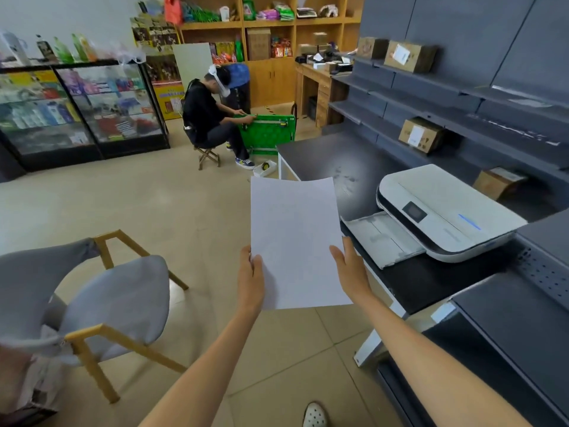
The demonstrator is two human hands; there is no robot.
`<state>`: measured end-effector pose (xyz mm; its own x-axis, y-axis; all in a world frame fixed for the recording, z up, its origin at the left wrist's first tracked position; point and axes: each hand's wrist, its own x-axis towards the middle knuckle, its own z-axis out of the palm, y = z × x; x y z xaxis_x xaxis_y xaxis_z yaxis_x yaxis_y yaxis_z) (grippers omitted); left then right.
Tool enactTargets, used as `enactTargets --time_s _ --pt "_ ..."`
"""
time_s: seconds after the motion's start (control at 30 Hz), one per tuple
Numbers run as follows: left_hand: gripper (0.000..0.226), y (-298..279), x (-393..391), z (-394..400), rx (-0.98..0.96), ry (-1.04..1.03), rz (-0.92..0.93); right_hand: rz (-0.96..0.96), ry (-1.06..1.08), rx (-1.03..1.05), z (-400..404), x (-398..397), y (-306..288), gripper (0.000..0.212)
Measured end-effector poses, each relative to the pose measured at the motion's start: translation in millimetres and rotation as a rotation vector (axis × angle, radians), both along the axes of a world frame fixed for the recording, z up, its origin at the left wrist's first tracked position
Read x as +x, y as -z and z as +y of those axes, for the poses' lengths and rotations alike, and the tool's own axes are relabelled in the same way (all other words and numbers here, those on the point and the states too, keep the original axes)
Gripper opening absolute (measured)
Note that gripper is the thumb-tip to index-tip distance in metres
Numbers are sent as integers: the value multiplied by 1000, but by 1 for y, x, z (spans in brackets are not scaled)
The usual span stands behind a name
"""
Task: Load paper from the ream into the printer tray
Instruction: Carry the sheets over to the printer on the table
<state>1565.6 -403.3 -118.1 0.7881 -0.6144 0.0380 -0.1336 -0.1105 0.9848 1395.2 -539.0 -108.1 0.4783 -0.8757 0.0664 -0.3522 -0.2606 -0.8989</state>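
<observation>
Paper (295, 241) is in our grip, a thin white stack or perhaps a single sheet, held out in front of us over the floor and well short of the printer (446, 208). Our left hand (251, 282) pinches the left long edge, thumb on top, and our right hand (351, 269) clasps the right edge the same way, so both are closed on the paper. The printer sits on the dark tabletop (338, 158) to our right, with its pale tray (381, 238) pulled out toward us and looking bare. We see no ream anywhere in view.

We judge the risks to lie in the carry and the insertion. The far end of the paper is unsupported and already shows a slight curl; if we swing it across quickly, it could flop or fold. We also hold it lengthwise pointing away from us, while the tray opens at an angle, so we must turn it to match. If we enter skewed, a corner may catch the tray wall and crumple. A loose pinch could let sheets fan apart.
</observation>
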Motion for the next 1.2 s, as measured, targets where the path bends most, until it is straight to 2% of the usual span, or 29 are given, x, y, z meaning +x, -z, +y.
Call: enactTargets --time_s 0.13,0.27,0.43,0.57,0.7,0.8,0.9,1.03,1.13,1.2 --pt "21 -8 20 -56 13 12 -10 -25 14 19 -53 18 -6 38" --pt "19 -16 34 -121 -3 38 -19 0 62 16 -112 29 -13 15" --pt "19 -13 38 -182 -35 100 0 34 122 12 -167 27 -13 18" --pt "19 -5 35 -215 -17 144 17 41 134 27 -192 19 -7 17" --pt "16 -3 32 -254 -14 204 14 83 178 30 -219 7 -6 33" --pt "18 -4 28 -283 3 273 7 67 219 39 -239 -4 -7 26" --pt "21 -4 26 -316 6 347 37 42 279 11 -258 -10 -11 8" --pt "23 -6 22 -361 7 437 70 55 407 -11 -282 -18 -12 22" --pt "22 -3 22 -388 29 545 33 58 505 -3 -293 -23 -5 11" --pt "23 -1 24 -404 75 588 14 37 561 21 -297 -24 1 16"
